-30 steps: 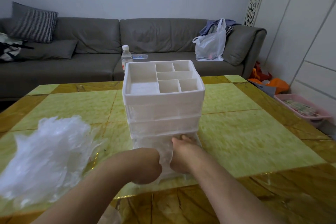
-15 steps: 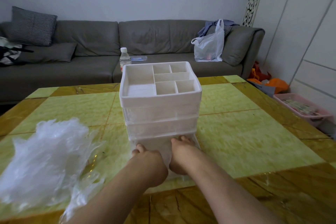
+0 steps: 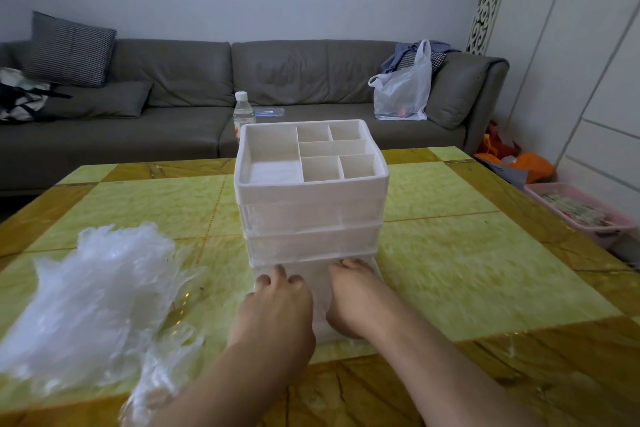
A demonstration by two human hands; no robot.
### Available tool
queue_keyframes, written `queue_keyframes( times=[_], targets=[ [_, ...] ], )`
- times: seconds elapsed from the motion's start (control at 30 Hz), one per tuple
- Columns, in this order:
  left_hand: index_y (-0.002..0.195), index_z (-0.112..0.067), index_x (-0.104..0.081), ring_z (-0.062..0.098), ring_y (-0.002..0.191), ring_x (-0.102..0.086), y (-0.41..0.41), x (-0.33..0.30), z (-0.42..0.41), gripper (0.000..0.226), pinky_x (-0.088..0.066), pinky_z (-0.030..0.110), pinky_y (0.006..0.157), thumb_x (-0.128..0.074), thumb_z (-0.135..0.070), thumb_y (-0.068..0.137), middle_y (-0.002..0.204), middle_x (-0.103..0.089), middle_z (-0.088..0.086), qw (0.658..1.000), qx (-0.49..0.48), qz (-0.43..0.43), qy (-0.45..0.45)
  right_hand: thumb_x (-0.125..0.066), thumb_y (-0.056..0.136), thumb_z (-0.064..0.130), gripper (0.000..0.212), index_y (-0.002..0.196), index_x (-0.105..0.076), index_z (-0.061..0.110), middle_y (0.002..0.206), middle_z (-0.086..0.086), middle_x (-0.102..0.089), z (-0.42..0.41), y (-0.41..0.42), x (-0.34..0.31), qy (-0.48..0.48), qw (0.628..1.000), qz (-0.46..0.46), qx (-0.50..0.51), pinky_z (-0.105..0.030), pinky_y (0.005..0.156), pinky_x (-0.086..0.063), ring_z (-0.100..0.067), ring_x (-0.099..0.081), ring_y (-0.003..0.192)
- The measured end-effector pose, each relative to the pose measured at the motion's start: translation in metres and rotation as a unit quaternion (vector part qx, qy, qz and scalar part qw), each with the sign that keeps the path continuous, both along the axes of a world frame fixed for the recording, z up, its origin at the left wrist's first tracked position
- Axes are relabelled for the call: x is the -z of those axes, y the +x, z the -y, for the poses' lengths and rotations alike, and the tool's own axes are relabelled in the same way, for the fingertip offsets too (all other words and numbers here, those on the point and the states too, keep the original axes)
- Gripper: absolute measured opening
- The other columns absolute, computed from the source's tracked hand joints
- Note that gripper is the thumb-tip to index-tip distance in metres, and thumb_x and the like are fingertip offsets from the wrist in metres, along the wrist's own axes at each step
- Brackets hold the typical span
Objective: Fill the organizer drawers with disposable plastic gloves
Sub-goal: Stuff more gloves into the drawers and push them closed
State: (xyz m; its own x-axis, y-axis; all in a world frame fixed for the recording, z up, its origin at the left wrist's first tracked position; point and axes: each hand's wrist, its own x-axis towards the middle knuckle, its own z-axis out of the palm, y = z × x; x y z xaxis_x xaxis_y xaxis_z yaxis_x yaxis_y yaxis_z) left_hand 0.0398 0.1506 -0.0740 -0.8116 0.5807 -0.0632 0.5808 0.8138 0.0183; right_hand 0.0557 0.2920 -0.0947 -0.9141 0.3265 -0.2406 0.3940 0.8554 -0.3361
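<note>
A white organizer (image 3: 311, 191) with an open divided top and stacked translucent drawers stands mid-table. Its bottom drawer (image 3: 320, 291) is pulled out toward me, with clear plastic gloves inside. My left hand (image 3: 277, 305) lies over the drawer's left part, fingers stretched forward and pressing down on the plastic. My right hand (image 3: 349, 298) presses into the drawer's right part, its fingertips near the organizer's front. A loose heap of clear disposable gloves (image 3: 93, 302) lies on the table to the left of my left arm.
The yellow-green tiled table (image 3: 467, 270) stretches to the right of the organizer. A water bottle (image 3: 243, 114) stands behind the organizer. Beyond is a grey sofa (image 3: 173, 107) with a white plastic bag (image 3: 405, 90). A pink basket (image 3: 581, 211) sits on the floor at right.
My left hand has uncurled and slid forward, going from a fist at the drawer's near end to flat fingers over its left side. My right hand has stayed in the drawer.
</note>
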Motion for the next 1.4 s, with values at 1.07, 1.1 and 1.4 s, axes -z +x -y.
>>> queue_keyframes(
  times=[1.07, 1.1, 1.4],
  targets=[
    [0.112, -0.009, -0.072, 0.032, 0.102, -0.076, -0.011, -0.045, 0.164, 0.029, -0.056, 0.046, 0.094, -0.078, -0.004, 0.084, 0.105, -0.078, 0.017, 0.618, -0.155, 0.381, 0.67, -0.077, 0.091, 0.016, 0.022, 0.111, -0.067, 0.014, 0.098, -0.011, -0.077, 0.12, 0.03, -0.049, -0.468, 0.858, -0.212, 0.031, -0.041, 0.074, -0.063, -0.021, -0.077, 0.086],
    [0.113, -0.004, -0.073, 0.036, 0.109, -0.074, -0.007, -0.046, 0.159, 0.028, -0.052, 0.052, 0.1, -0.073, -0.005, 0.084, 0.113, -0.076, 0.022, 0.575, -0.138, 0.42, 0.688, -0.081, 0.085, 0.023, 0.033, 0.113, -0.069, 0.01, 0.1, -0.014, -0.078, 0.124, 0.03, -0.049, -0.525, 0.83, -0.185, 0.036, -0.044, 0.079, -0.063, -0.023, -0.077, 0.09],
    [0.113, -0.003, -0.076, 0.033, 0.106, -0.069, 0.007, -0.029, 0.132, 0.046, -0.052, 0.047, 0.096, -0.08, -0.039, 0.083, 0.116, -0.068, 0.034, 0.592, -0.038, 0.455, 0.665, -0.079, 0.084, 0.025, 0.02, 0.092, -0.074, 0.008, 0.08, -0.022, -0.074, 0.126, 0.027, -0.039, -0.436, 0.856, -0.278, 0.022, -0.047, 0.056, -0.055, -0.027, -0.067, 0.065]
  ],
)
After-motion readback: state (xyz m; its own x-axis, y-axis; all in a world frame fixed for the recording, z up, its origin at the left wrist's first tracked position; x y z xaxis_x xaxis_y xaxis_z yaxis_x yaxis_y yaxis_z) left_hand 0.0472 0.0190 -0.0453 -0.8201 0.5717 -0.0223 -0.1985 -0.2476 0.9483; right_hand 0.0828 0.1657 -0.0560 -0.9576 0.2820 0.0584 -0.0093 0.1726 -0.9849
